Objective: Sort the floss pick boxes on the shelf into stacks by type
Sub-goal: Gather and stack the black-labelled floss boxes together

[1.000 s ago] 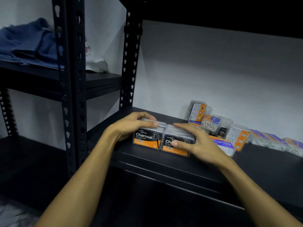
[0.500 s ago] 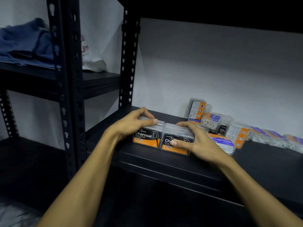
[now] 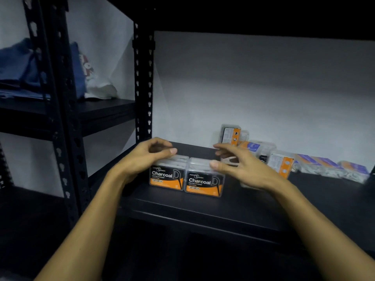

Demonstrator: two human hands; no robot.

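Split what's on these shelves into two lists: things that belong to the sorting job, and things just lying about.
Job:
two Charcoal boxes, side by side at the front
loose pile of orange and purple boxes to the right
shelf they sit on

Lying about:
blue cloth on the left rack
white cloth beside it

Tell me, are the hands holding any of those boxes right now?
No. The left hand and right hand hover with loosely curled fingers just above the two Charcoal boxes, gripping nothing.
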